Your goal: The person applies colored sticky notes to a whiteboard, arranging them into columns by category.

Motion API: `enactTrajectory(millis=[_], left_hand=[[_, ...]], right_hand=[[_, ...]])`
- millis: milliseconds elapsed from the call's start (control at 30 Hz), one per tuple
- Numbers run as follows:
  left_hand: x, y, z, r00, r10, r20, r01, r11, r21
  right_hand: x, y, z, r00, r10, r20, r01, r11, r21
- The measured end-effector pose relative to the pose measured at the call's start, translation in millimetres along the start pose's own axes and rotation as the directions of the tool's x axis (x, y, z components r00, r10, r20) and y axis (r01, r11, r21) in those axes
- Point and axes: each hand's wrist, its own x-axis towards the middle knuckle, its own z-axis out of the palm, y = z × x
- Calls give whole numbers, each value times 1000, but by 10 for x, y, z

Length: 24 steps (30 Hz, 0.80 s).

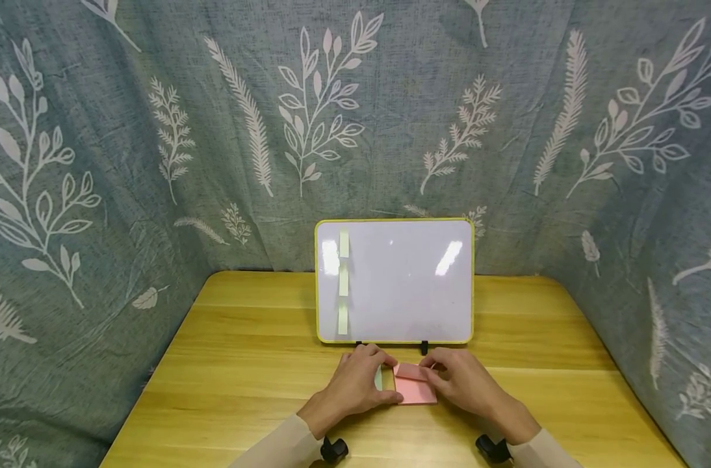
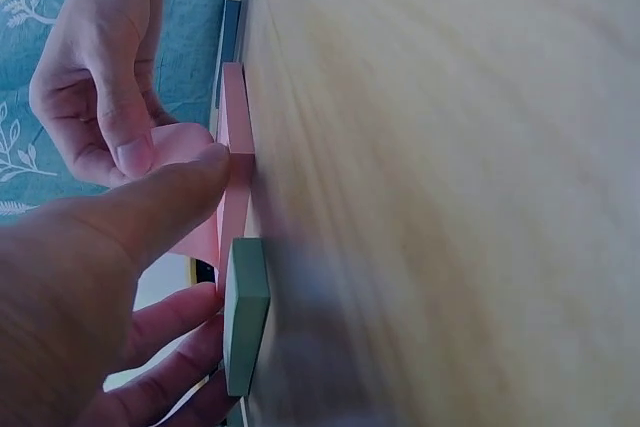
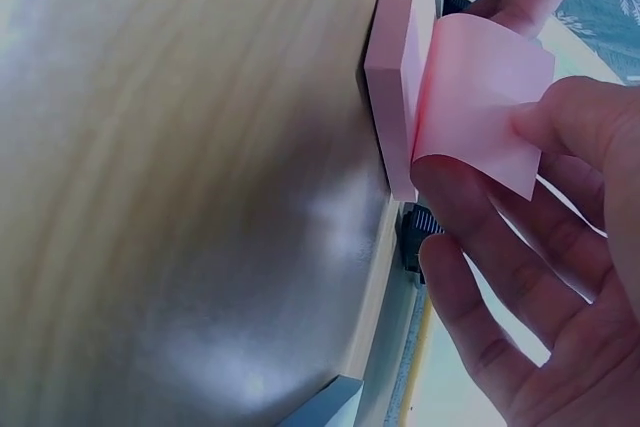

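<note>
A pink sticky note pad [image 1: 415,394] lies on the wooden table in front of the whiteboard. My left hand [image 1: 355,385] holds the pad by its left side, with the thumb at the near corner and a finger at the far one. Between thumb and forefinger, my right hand [image 1: 468,383] pinches the top pink sheet [image 3: 485,97], which curls up and away from the pad. A green sticky note pad [image 2: 247,312] sits beside the pink one, partly covered by my left hand in the head view.
A yellow-framed whiteboard [image 1: 402,279] stands behind the hands on small black feet, with three pale yellow-green strips [image 1: 344,283] in a column at its left. A blue block [image 3: 325,405] appears low in the right wrist view. Patterned curtain [image 1: 414,130] surrounds the table [image 1: 244,364].
</note>
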Motion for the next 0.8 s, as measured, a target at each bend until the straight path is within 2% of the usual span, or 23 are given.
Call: enactTrajectory(millis=[333, 800], left_hand=[[27, 3, -7, 1000, -9, -3, 9, 1000, 20], [18, 2, 2, 1000, -12, -13, 12, 1000, 17]], right_hand=[[60, -2, -12, 998, 1, -55, -1, 1000, -11], [116, 14, 8, 992, 44, -122, -44, 999, 2]])
